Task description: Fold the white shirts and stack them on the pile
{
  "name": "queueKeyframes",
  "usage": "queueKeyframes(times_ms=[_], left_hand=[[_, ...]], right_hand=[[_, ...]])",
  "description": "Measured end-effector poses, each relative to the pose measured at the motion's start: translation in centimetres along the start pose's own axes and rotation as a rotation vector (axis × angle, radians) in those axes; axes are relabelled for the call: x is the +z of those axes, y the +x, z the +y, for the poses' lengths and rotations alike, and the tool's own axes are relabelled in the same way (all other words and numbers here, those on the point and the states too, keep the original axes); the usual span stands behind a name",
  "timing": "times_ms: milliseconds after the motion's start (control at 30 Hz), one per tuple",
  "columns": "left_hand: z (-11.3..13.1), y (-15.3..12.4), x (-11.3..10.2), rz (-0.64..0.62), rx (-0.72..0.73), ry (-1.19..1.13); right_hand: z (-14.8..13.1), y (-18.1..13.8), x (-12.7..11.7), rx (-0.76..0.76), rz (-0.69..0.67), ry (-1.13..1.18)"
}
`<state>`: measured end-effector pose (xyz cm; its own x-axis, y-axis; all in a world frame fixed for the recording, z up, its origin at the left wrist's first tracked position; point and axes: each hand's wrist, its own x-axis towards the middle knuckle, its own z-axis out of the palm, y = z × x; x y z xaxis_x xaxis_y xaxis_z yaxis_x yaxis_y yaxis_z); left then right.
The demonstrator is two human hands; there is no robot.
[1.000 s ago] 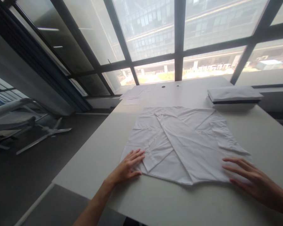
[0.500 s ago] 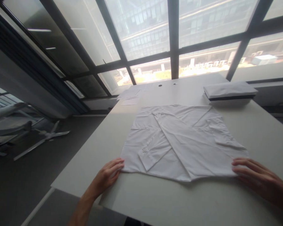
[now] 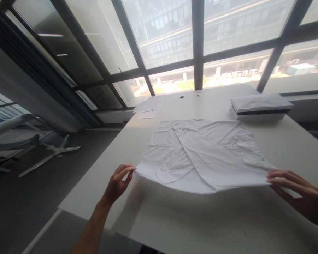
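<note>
A white shirt (image 3: 212, 155) lies spread on the white table (image 3: 201, 218), its sleeves folded in across the body. Its near edge is raised off the tabletop and sags a little in the middle. My left hand (image 3: 119, 181) pinches the near left corner between thumb and fingers. At the near right corner, my right hand (image 3: 298, 185) is closed on the cloth, with the thumb underneath and mostly hidden. The far part of the shirt rests flat, with creases running over it.
A stack of folded white cloth with a dark band (image 3: 261, 107) stands at the back right of the table. Papers (image 3: 148, 106) lie at the back left. Tall windows (image 3: 161, 35) rise behind the table. A chair base (image 3: 53, 151) stands on the floor at left.
Both hands have gone up and slightly away from me, lifting the shirt's near edge off the table. Half a second ago that edge lay flat.
</note>
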<state>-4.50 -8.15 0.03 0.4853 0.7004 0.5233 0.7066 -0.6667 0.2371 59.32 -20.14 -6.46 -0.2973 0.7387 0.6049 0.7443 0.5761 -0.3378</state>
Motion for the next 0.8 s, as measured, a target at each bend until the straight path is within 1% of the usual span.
queueKeyframes(times_ms=[133, 233, 333, 433, 533, 600, 700, 800], left_hand=[[-0.2, 2.9, -0.2, 0.093, -0.033, -0.035], [-1.0, 5.1, 0.3, 0.162, -0.068, -0.041], [-2.5, 7.0, 1.6, 0.202, -0.143, -0.084], [-4.3, 8.6, 3.6, 0.212, -0.281, -0.175], [-6.1, 10.0, 6.0, 0.181, -0.424, -0.225], [-7.2, 10.8, 7.7, 0.137, -0.467, -0.202], [-8.4, 11.6, 10.1, 0.071, -0.461, -0.149], [-9.1, 11.9, 12.0, -0.001, -0.417, -0.112]], right_hand=[[0.5, 2.0, -0.5, 0.023, 0.061, 0.012], [1.3, 3.3, -0.7, 0.075, 0.094, 0.01], [2.5, 4.5, -0.6, 0.173, 0.093, 0.013], [4.1, 5.7, -0.2, 0.306, 0.079, 0.0], [6.0, 6.9, 0.6, 0.426, 0.069, -0.026], [7.4, 7.6, 1.3, 0.493, 0.046, -0.031], [9.1, 8.6, 2.4, 0.535, -0.037, -0.03], [9.9, 9.1, 3.3, 0.53, -0.127, -0.026]])
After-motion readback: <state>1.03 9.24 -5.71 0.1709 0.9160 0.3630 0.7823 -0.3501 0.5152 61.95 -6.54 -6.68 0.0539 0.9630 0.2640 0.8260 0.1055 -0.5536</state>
